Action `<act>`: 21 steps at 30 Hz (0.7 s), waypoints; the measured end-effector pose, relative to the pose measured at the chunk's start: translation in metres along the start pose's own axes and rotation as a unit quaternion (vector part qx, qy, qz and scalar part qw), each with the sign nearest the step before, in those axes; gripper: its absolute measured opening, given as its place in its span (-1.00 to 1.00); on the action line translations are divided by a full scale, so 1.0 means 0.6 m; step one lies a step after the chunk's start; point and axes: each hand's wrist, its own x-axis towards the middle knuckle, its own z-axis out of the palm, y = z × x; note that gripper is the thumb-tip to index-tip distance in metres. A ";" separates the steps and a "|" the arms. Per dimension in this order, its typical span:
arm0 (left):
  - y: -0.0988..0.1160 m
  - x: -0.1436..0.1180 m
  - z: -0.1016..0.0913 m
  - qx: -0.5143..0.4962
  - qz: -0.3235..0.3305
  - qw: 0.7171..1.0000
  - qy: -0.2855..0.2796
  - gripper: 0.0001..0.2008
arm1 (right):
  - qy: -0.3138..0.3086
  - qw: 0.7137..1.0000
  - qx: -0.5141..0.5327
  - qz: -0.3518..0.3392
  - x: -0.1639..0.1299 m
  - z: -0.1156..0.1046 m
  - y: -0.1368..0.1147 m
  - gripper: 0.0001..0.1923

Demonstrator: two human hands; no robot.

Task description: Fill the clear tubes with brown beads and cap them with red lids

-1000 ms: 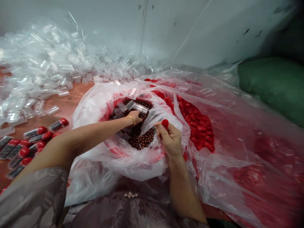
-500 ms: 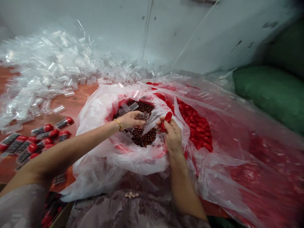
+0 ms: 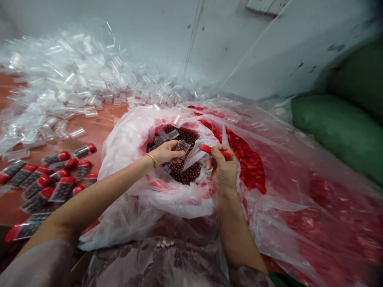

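Over a plastic-lined basin (image 3: 124, 123) of dark brown beads (image 3: 187, 175), my left hand (image 3: 164, 153) is closed around a small clear plastic tube (image 3: 182, 146). Beads show through or behind the tube; I cannot tell which. To the right of it, my right hand (image 3: 224, 169) pinches a red plastic cap (image 3: 206, 148) between thumb and fingers. More red shows past the thumb, and whether that is a second cap is unclear. The cap and the tube are apart. Several empty clear tubes (image 3: 163, 135) lie on the beads at the basin's far left.
A heap of clear tubes (image 3: 72, 79) covers the back left of the orange table (image 3: 104, 115). Filled, red-capped tubes (image 3: 61, 189) lie at the left. Red caps (image 3: 247, 159) fill a clear plastic bag at the right, near green sacks (image 3: 338, 131). A wall stands behind.
My right hand has turned the red cap from facing me to edge-on and moved slightly right. My left hand keeps its hold on the tube. The view has shifted a little.
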 end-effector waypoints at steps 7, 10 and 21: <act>0.001 -0.011 0.009 -0.006 0.052 0.993 -0.108 -0.58 | -0.047 0.993 -0.089 -0.062 0.001 0.029 0.009 -0.83; 0.008 -0.016 0.009 -0.011 0.036 0.993 -0.109 -0.60 | -0.021 0.989 -0.121 -0.077 -0.002 0.029 0.012 -0.82; 0.012 -0.020 0.012 -0.015 0.037 0.992 -0.117 -0.64 | 0.015 0.983 -0.157 -0.094 -0.015 0.023 0.009 -0.76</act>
